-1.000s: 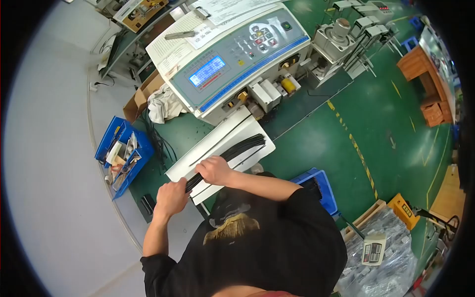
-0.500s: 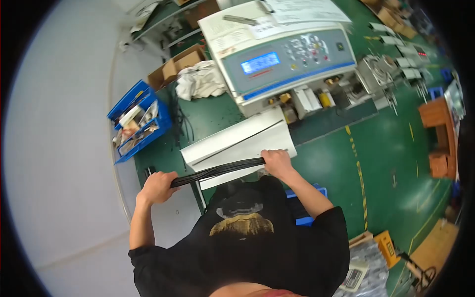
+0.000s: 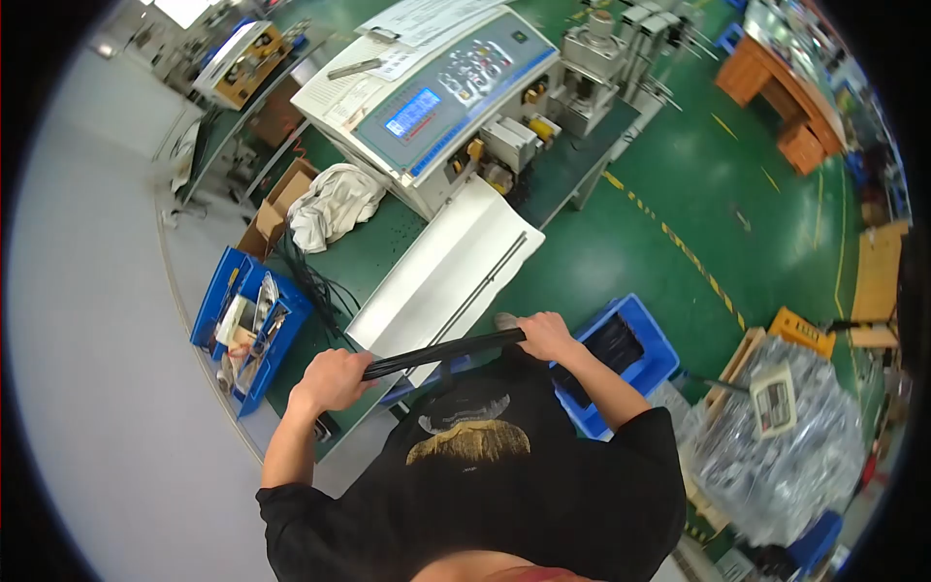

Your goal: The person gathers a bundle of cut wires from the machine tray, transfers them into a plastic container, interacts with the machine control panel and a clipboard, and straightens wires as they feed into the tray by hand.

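Note:
A bundle of thin black tubes or wires (image 3: 441,354) stretches between my two hands, in front of my shirt. Its left end is wrapped in the closed fingers of my left hand (image 3: 337,380). My right hand (image 3: 545,336) is closed round its other end. Just beyond the bundle lies a white tray (image 3: 417,291), sloping down from the machine, with a few loose black strands on it. The white machine (image 3: 393,170) with a lit blue display stands above the tray.
A blue bin (image 3: 659,359) with black pieces inside is beside my right forearm. At the left are a blue parts box (image 3: 254,373), a white cloth (image 3: 335,206) and a cardboard box (image 3: 287,186). Plastic-wrapped goods (image 3: 805,456) with a scale stand at the lower right.
My hands have moved apart along the bundle, which has come off the tray and is now held taut nearer my body. The view has swung, showing more of the blue bin.

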The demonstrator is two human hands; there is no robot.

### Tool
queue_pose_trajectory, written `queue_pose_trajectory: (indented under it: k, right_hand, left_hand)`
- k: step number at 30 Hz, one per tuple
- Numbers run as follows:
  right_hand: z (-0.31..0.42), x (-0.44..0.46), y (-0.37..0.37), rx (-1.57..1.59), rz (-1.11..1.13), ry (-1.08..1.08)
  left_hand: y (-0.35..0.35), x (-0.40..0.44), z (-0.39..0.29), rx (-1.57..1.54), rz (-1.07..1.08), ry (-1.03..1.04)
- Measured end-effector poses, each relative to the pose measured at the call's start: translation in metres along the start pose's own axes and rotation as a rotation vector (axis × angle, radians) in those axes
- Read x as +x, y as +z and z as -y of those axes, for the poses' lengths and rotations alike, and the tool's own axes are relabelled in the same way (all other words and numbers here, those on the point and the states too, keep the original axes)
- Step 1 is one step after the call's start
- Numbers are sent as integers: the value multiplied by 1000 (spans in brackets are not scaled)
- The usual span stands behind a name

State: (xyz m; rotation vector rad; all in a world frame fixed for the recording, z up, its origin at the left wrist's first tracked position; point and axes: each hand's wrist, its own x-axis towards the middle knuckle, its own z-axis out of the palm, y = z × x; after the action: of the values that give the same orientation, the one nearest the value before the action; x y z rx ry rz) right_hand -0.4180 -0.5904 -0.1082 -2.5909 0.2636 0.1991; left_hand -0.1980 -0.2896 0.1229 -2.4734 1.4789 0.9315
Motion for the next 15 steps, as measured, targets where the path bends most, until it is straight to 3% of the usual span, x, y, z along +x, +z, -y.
queue_pose_trajectory:
  k: [7, 8, 9, 11, 13, 15]
  right_hand:
    - [54, -126, 94, 166, -167, 314]
    - [64, -143, 97, 202, -33, 437]
    - [75, -161, 102, 227, -56, 511]
    - [90, -186, 108, 165, -195, 437]
    - [114, -191, 108, 317, -588, 319]
    - [141, -187, 80, 319, -802, 216]
  left_hand:
    - [6, -2, -40, 370, 72, 407]
    - [10, 1, -51, 400, 67, 465]
    - [12, 6, -63, 429, 49, 516]
    - [18, 12, -92, 484, 73, 642]
    - [25, 14, -128, 582, 56, 744]
    - [31, 17, -164, 651, 105, 772]
